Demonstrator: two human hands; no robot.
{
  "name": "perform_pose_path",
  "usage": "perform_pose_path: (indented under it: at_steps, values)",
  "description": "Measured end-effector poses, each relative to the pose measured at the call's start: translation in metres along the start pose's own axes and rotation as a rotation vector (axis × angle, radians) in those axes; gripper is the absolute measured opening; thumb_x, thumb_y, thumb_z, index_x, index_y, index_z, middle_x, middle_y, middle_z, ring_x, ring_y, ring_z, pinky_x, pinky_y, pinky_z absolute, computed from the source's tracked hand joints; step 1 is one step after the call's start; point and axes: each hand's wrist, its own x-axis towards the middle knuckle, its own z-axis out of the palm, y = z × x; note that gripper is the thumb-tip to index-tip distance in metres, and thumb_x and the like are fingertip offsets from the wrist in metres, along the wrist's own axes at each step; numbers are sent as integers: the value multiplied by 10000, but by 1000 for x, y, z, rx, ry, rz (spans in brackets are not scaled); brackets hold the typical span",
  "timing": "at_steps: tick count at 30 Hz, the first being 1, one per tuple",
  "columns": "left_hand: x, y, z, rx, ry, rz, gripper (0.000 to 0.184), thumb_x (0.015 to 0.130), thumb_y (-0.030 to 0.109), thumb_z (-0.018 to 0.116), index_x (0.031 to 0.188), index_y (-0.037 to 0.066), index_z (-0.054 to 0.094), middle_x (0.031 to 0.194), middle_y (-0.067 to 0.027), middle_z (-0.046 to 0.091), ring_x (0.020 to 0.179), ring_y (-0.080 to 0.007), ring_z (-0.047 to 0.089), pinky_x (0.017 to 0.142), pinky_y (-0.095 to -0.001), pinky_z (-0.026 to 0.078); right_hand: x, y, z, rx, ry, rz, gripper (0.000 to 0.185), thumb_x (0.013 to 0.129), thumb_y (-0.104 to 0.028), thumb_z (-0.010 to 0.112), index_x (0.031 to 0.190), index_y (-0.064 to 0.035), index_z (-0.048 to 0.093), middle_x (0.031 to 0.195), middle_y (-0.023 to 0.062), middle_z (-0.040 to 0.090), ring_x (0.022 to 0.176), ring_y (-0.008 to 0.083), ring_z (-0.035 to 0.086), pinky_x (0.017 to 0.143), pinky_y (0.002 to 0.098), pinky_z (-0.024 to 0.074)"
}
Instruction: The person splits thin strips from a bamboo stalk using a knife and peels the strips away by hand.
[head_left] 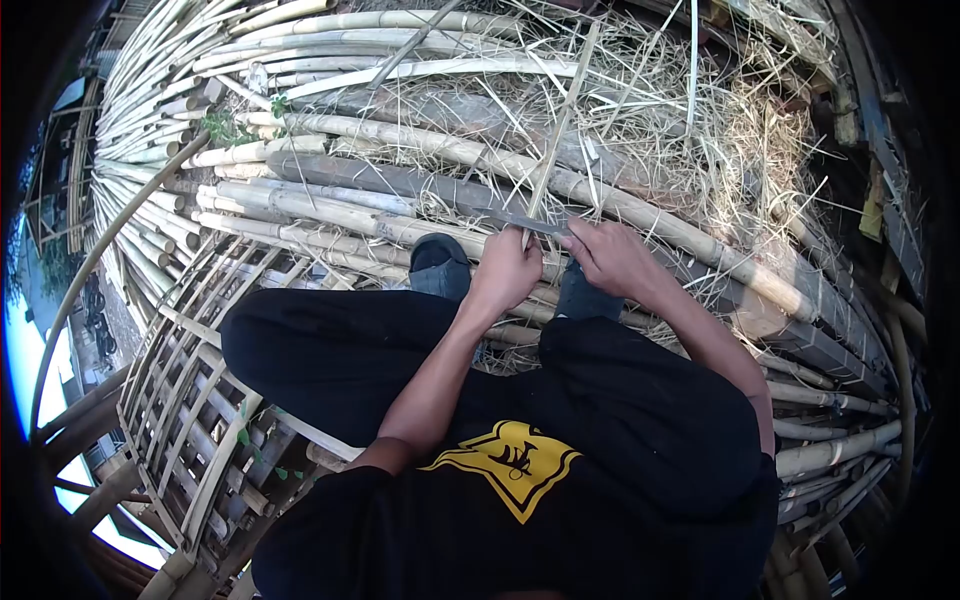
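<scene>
the left hand (pixel 508 265) is closed around the low end of a long, thin wood strip (pixel 560 130). the strip points up and away from the person. the right hand (pixel 605 258) is wrapped around a knife (pixel 530 222). its blade lies across the strip, just above the left hand. both hands are near the dark shoes (pixel 437 265). past them are long poles (pixel 430 142) and lots of dry, curly shavings (pixel 770 140).
</scene>
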Motion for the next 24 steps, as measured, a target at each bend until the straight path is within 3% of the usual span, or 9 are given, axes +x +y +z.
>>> perform_pose_path:
  at_steps: [4,8,14,19,21,22,23,24]
  values:
    - [-1,4,0,104,-44,20,157,815,67,538,878,-76,556,771,-297,604,783,-475,591,692,-526,445,0,8,4,-54,28,-15,256,957,-280,466,920,-28,491,571,200,527,584,422,547,540,514,399]
    - [0,8,0,51,-45,-9,149,825,69,525,869,-71,552,763,-292,603,769,-476,588,690,-533,440,11,30,2,-170,125,-130,319,953,-359,476,881,-49,506,555,175,552,550,401,568,503,495,426]
    - [-1,9,-5,-64,-94,-73,166,852,116,545,866,-49,532,736,-255,594,725,-428,594,664,-465,440,25,65,-5,-303,290,-198,407,936,-464,472,841,-69,501,577,147,575,540,370,591,469,461,436]
    - [2,13,-3,-79,-71,-32,154,863,104,539,923,-37,538,725,-226,594,723,-392,604,671,-430,455,31,72,-12,-325,295,-186,427,935,-476,466,816,-67,494,578,157,572,545,373,594,480,459,449]
    - [-12,12,-10,-85,-77,-64,165,870,104,539,960,-34,544,737,-214,603,737,-380,615,681,-419,463,36,82,-8,-376,394,-49,373,974,-401,421,884,-45,492,597,169,555,560,396,570,493,467,430]
    - [-27,8,-11,-124,-147,-74,180,884,112,541,996,-29,545,743,-190,603,728,-343,618,690,-410,468,40,111,-39,-317,408,324,363,1006,-376,357,950,-50,507,572,147,548,502,337,554,479,449,424]
    - [-42,4,-13,-158,-209,-88,197,898,121,543,1032,-24,547,749,-165,603,718,-307,621,698,-401,474,32,152,-81,-125,525,703,377,1024,-368,307,988,-57,517,562,107,540,465,257,517,474,433,420]
    - [-59,3,-20,-165,-258,-45,228,910,137,546,1068,-28,539,754,-139,596,679,-256,606,674,-389,479,8,167,-125,-264,668,700,403,1033,-390,280,936,-84,523,487,-57,335,434,66,354,387,263,313]
